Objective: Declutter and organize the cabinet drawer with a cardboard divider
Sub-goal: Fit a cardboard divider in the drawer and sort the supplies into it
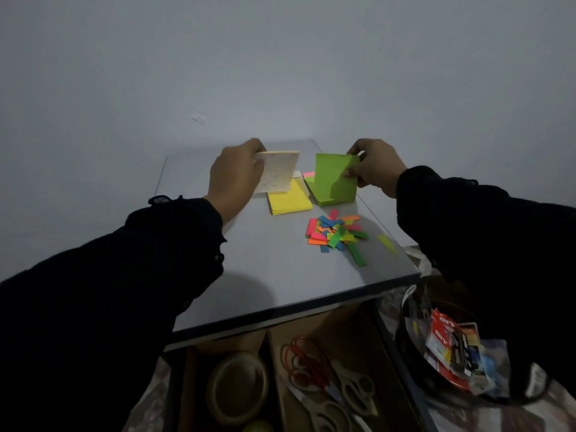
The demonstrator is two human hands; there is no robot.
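From the head view, your left hand [236, 176] pinches a pale printed notepad [278, 171] over the yellow sticky-note pad [288, 199] on the grey bench [274, 263]. Your right hand [375, 166] grips the raised green sticky-note sheets [333, 179]. Loose coloured paper tabs [338, 233] lie nearby. Below, the open drawer's brown cardboard divider [269, 353] separates a tape roll [238, 388] from scissors [343, 391].

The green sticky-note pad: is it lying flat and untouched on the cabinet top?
No. The right hand grips the green sticky-note pad and holds it raised on its edge on the cabinet top.
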